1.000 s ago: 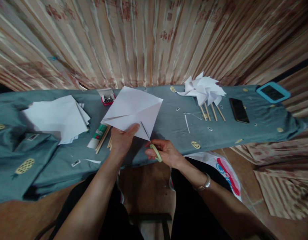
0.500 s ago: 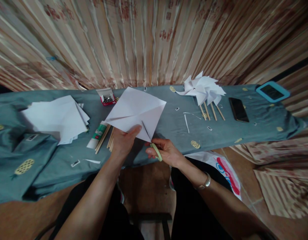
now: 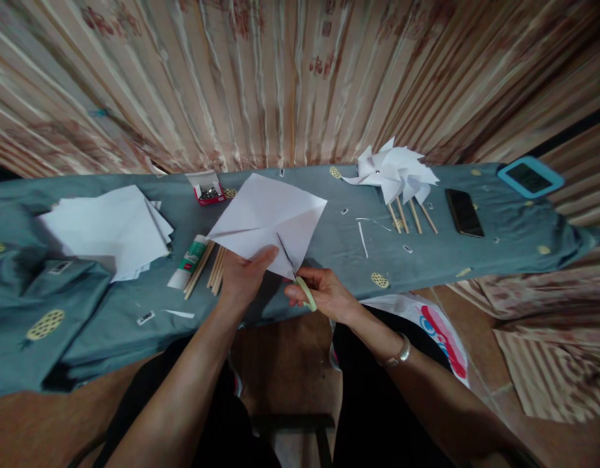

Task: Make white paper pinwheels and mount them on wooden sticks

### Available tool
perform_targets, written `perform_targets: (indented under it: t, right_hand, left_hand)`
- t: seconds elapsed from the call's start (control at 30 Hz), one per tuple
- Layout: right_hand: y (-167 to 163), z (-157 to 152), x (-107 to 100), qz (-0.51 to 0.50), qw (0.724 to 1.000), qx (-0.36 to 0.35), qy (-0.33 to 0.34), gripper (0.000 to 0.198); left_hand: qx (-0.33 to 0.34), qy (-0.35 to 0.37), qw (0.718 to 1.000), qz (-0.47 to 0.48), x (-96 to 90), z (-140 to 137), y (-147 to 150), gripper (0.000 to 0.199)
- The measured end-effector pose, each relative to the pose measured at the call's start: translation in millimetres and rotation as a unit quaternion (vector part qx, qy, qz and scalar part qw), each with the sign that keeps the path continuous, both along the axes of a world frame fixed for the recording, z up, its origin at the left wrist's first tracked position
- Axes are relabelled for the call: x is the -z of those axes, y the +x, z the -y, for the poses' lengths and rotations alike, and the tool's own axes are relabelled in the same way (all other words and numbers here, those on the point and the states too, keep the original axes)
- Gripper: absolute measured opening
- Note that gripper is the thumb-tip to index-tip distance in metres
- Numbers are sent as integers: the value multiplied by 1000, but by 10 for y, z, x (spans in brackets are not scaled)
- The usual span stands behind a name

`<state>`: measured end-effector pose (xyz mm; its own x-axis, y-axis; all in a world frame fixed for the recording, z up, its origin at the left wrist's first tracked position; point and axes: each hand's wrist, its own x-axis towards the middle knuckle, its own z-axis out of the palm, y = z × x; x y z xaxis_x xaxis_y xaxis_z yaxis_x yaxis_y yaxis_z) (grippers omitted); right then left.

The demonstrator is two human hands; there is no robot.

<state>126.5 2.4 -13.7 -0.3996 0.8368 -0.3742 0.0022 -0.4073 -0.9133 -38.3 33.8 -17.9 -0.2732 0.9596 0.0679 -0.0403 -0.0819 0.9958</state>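
My left hand pinches the lower left edge of a square white paper sheet, thumb on top. The sheet is held up above the table with one corner toward me and shows a crease across it. In my right hand are scissors with pale green handles. Their blades lie at the sheet's near corner, one dark blade showing over the paper and pointing toward its middle. Just left of my left hand lie wooden sticks and a green and white glue stick.
A stack of white paper lies at the left. Behind the glue stick stands a small red box of metal pins. White paper pinwheels on sticks, a dark phone and a blue-framed tablet are at the right. Paper strips lie between.
The sheet and both hands have shifted very slightly to the right in view. The scissors remain at the sheet's near corner, and the blades look a little more apart.
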Motion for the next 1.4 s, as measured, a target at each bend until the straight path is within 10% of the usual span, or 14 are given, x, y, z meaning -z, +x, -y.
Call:
perform_targets:
  t: [1.4]
  right_hand:
    - [8,-6,-76,15,1000,6,13,50]
  left_hand:
    - [-2,-13,1000,5,-27,57,60,30]
